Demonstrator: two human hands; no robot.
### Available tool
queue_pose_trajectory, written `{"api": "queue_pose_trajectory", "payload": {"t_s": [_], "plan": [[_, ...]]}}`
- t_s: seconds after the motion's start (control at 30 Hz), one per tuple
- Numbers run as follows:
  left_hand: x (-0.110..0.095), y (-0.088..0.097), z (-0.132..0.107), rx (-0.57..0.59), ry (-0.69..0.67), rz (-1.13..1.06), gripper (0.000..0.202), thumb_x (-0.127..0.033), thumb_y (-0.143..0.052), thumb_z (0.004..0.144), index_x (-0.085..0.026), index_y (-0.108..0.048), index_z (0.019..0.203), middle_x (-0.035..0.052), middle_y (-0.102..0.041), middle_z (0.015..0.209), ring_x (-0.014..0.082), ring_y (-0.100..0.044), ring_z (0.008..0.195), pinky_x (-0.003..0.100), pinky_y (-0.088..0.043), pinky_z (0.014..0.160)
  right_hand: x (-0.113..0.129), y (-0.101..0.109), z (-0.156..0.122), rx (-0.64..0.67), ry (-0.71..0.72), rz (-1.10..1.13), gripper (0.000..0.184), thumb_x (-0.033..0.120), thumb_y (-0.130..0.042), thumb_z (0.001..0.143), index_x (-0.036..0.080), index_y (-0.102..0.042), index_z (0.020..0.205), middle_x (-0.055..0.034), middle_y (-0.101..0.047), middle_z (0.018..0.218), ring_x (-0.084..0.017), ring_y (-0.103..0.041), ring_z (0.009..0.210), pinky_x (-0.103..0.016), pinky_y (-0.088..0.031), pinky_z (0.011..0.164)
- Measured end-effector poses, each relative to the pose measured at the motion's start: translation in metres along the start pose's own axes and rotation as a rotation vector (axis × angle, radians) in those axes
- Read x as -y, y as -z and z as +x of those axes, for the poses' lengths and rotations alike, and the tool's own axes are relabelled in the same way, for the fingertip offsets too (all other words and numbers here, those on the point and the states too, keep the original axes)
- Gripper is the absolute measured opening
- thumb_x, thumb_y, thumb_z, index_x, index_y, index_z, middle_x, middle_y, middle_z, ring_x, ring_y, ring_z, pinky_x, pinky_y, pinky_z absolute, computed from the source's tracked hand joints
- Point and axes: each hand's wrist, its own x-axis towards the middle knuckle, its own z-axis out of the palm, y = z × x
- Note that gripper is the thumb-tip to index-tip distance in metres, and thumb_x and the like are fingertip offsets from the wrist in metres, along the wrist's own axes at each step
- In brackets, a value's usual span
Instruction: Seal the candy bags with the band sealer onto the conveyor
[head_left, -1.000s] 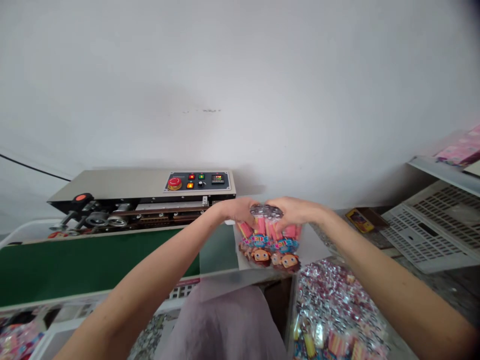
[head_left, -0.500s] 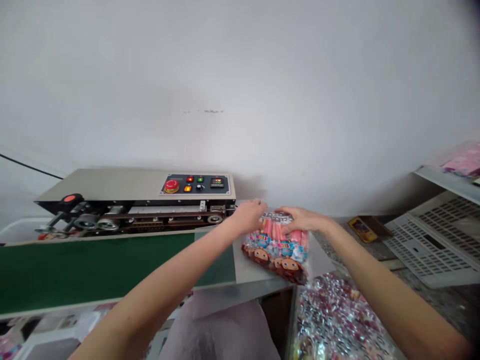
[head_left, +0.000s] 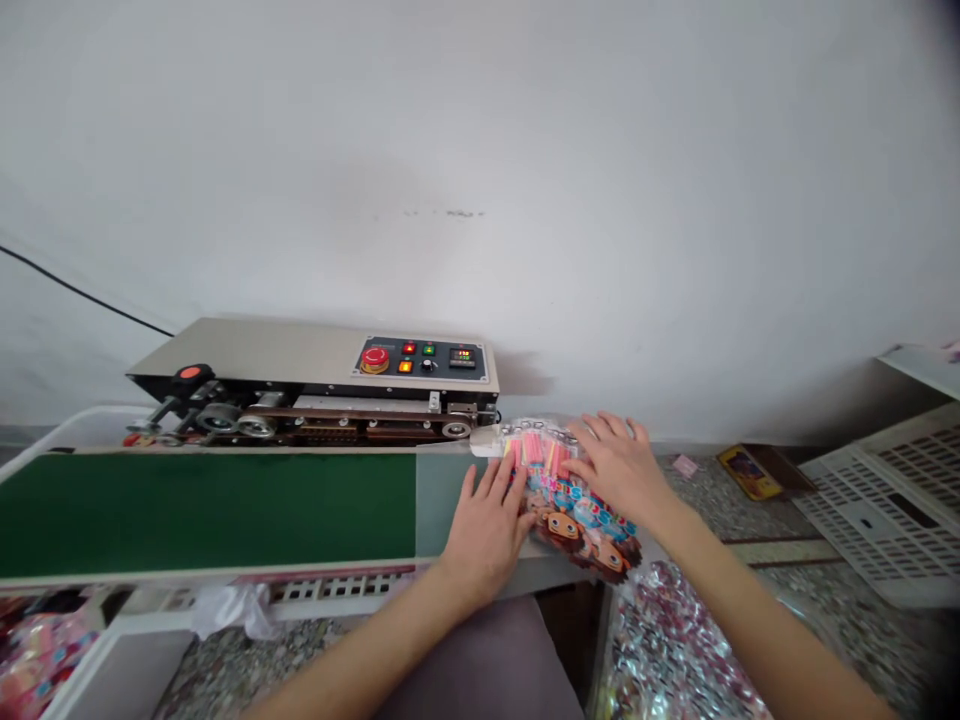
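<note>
A clear plastic bag of colourful candy sticks (head_left: 581, 500) lies at the right end of the sealing machine's belt, its top edge toward the wall. My left hand (head_left: 489, 525) rests with spread fingers against the bag's left side. Over its upper right side lies my right hand (head_left: 619, 465), fingers apart and stretched out. Just left of the bag's top edge is the inlet of the band sealer (head_left: 315, 390), whose panel lights and display glow. The green conveyor belt (head_left: 217, 510) runs left from the bag.
A large clear bag (head_left: 667, 650) full of shiny wrapped pieces stands below my right forearm. On the floor at right are a small yellow box (head_left: 750, 472) and a white plastic crate (head_left: 862, 510). Pink packages (head_left: 49, 650) sit at the lower left.
My left hand has come down from the bag's top edge to its left side, and its fingers have spread. My right hand's fingers have also opened out. The view has shifted slightly left.
</note>
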Motion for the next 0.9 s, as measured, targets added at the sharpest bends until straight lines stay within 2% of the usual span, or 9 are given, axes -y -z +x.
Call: {"api": "queue_pose_trajectory", "payload": {"t_s": [0.1, 0.17, 0.23, 0.33, 0.43, 0.57, 0.7, 0.8, 0.9], "plan": [[0.004, 0.003, -0.005, -0.025, 0.033, 0.052, 0.056, -0.046, -0.034, 0.104, -0.021, -0.037, 0.154, 0.0136, -0.032, 0.162, 0.0324, -0.033, 0.148, 0.061, -0.016, 0.122, 0.02, 0.0, -0.007, -0.026, -0.01, -0.057, 0.042, 0.035, -0.043, 0.099, 0.021, -0.058, 0.137, -0.0176, -0.057, 0.141, -0.039, -0.043, 0.134, -0.062, -0.025, 0.112], [0.013, 0.002, -0.004, -0.055, -0.004, 0.113, 0.056, -0.047, -0.033, 0.104, -0.019, -0.041, 0.152, 0.0135, -0.032, 0.162, 0.0319, -0.034, 0.147, 0.06, -0.017, 0.122, 0.032, -0.003, -0.012, -0.055, -0.034, -0.084, 0.043, 0.031, -0.037, 0.101, 0.018, -0.057, 0.138, -0.0189, -0.056, 0.142, -0.038, -0.044, 0.133, -0.062, -0.026, 0.112], [0.024, -0.001, -0.003, -0.079, -0.095, 0.191, 0.057, -0.046, -0.03, 0.105, -0.016, -0.041, 0.152, 0.0122, -0.028, 0.164, 0.0296, -0.027, 0.15, 0.057, -0.018, 0.123, 0.041, -0.006, -0.015, -0.089, -0.057, -0.114, 0.044, 0.027, -0.035, 0.102, 0.017, -0.055, 0.14, -0.0181, -0.055, 0.144, -0.037, -0.045, 0.133, -0.061, -0.027, 0.111], [0.037, -0.01, -0.002, -0.098, -0.201, 0.276, 0.058, -0.043, -0.023, 0.106, -0.014, -0.032, 0.156, 0.0088, -0.024, 0.166, 0.0241, -0.013, 0.154, 0.058, -0.019, 0.122, 0.047, -0.01, -0.014, -0.116, -0.048, -0.147, 0.043, 0.025, -0.035, 0.103, 0.019, -0.054, 0.141, -0.0159, -0.052, 0.147, -0.036, -0.043, 0.135, -0.058, -0.03, 0.111], [0.039, -0.018, -0.005, -0.131, -0.156, 0.298, 0.057, -0.042, -0.02, 0.106, -0.016, -0.028, 0.157, 0.0081, -0.019, 0.166, 0.0252, -0.013, 0.154, 0.066, -0.018, 0.12, 0.054, -0.011, -0.008, -0.121, -0.018, -0.153, 0.041, 0.03, -0.037, 0.103, 0.022, -0.057, 0.139, -0.015, -0.052, 0.148, -0.036, -0.043, 0.136, -0.057, -0.03, 0.111], [0.036, -0.022, -0.012, -0.15, -0.029, 0.293, 0.056, -0.039, -0.024, 0.105, -0.017, -0.033, 0.156, 0.0082, -0.023, 0.165, 0.0306, -0.021, 0.152, 0.072, -0.016, 0.117, 0.072, -0.011, 0.003, -0.105, 0.011, -0.148, 0.041, 0.032, -0.039, 0.103, 0.021, -0.059, 0.137, -0.0156, -0.052, 0.148, -0.036, -0.043, 0.136, -0.057, -0.029, 0.111], [0.043, -0.013, -0.019, -0.139, 0.045, 0.272, 0.055, -0.04, -0.03, 0.105, -0.019, -0.036, 0.155, 0.0066, -0.026, 0.164, 0.0342, -0.025, 0.15, 0.074, -0.015, 0.117, 0.088, -0.009, 0.013, -0.084, 0.026, -0.123, 0.041, 0.029, -0.039, 0.103, 0.018, -0.06, 0.136, -0.0168, -0.053, 0.147, -0.036, -0.043, 0.137, -0.058, -0.027, 0.112], [0.051, -0.004, -0.022, -0.119, 0.031, 0.262, 0.054, -0.04, -0.031, 0.105, -0.021, -0.036, 0.155, 0.0042, -0.027, 0.164, 0.0341, -0.027, 0.15, 0.075, -0.015, 0.116, 0.094, -0.007, 0.015, -0.084, 0.009, -0.088, 0.041, 0.029, -0.043, 0.101, 0.016, -0.058, 0.138, -0.0175, -0.053, 0.147, -0.036, -0.042, 0.138, -0.058, -0.027, 0.113], [0.058, 0.002, -0.025, -0.117, 0.016, 0.267, 0.052, -0.04, -0.034, 0.104, -0.024, -0.039, 0.153, 0.004, -0.028, 0.164, 0.0335, -0.03, 0.148, 0.073, -0.015, 0.117, 0.098, -0.005, 0.011, -0.082, 0.086, -0.021, 0.045, 0.035, -0.047, 0.101, 0.025, -0.053, 0.143, -0.0116, -0.049, 0.152, -0.035, -0.039, 0.141, -0.059, -0.025, 0.115]]}}
